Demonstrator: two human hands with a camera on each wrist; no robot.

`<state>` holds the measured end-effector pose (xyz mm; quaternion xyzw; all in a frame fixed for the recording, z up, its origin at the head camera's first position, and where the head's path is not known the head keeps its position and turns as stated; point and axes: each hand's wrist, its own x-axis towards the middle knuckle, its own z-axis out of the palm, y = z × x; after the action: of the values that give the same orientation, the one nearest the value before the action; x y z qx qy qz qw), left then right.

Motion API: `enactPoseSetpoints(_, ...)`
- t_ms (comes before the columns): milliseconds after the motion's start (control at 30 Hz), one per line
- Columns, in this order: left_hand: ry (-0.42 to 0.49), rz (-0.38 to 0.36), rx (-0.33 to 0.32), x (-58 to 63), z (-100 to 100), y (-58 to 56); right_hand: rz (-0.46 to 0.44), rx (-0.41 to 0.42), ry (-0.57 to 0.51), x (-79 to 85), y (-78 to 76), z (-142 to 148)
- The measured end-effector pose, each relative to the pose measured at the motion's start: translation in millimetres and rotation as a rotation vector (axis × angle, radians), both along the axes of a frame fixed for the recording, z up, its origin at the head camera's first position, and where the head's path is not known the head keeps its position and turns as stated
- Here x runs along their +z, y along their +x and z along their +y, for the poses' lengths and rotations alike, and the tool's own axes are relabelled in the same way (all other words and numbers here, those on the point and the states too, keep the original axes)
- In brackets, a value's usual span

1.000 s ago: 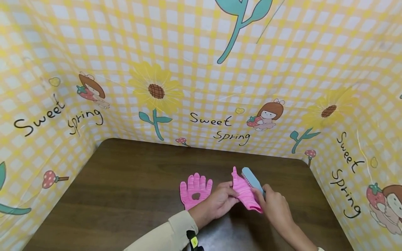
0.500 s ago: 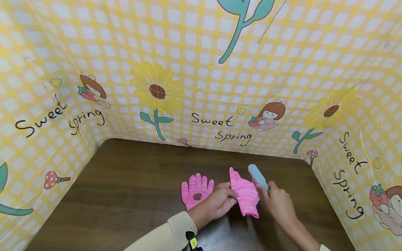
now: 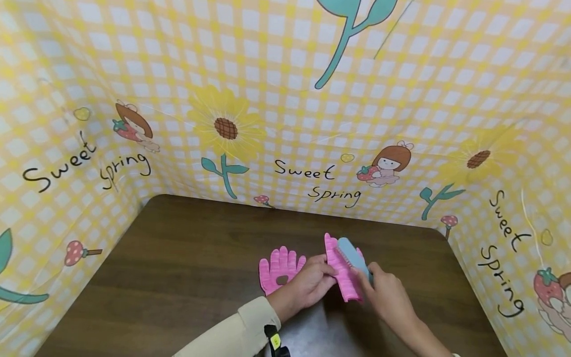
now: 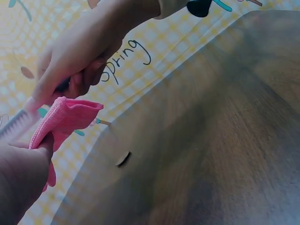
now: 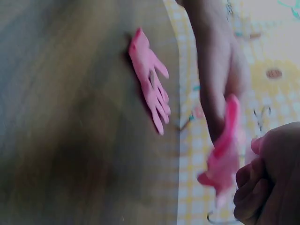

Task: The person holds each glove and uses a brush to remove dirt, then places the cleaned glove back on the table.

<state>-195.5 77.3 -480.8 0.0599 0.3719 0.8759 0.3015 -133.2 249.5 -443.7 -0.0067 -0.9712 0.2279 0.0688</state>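
Observation:
My left hand (image 3: 314,282) pinches a pink knit glove (image 3: 347,285) above the table, its thumb on the near face. The glove's cuff points down toward me, and one finger of it sticks up. In my right hand (image 3: 389,292) is a light blue brush (image 3: 354,255), gripped at its handle. Its bristles face the glove and appear to touch it in the head view. A second pink glove (image 3: 273,270) lies flat on the table with its fingers pointing away. A brown patch (image 3: 282,280) shows on its palm, and my left forearm hides its lower part.
The dark wooden table (image 3: 200,258) is walled in on the back and both sides by a yellow checked cloth (image 3: 285,124). In the left wrist view, a small crescent-shaped mark or piece (image 4: 123,159) shows on the tabletop; which of these I cannot tell.
The brush swung right to the glove's edge, then came back left over the glove. The held glove turned and looks narrower now. The lying glove has stayed put.

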Motion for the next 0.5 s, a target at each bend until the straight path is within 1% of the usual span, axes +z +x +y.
enactPoseSetpoints(67,-0.001,0.000,0.001,2.6,1.1,-0.2,0.027,0.032,0.030,-1.2,2.8,-6.2)
enactPoseSetpoints(133,-0.001,-0.003,-0.002,4.4,1.8,0.1,0.055,0.043,0.064,-2.4,3.9,-8.7)
enactPoseSetpoints(233,-0.007,0.000,-0.001,4.8,2.8,0.7,0.085,0.031,0.098,-3.6,2.8,-7.7)
enactPoseSetpoints(333,-0.002,-0.004,0.002,4.0,3.1,0.7,0.097,0.020,0.108,-3.8,1.0,-5.2)
enactPoseSetpoints(500,0.010,-0.004,-0.002,1.8,3.8,0.4,0.074,-0.019,0.109,-3.0,-3.7,1.0)
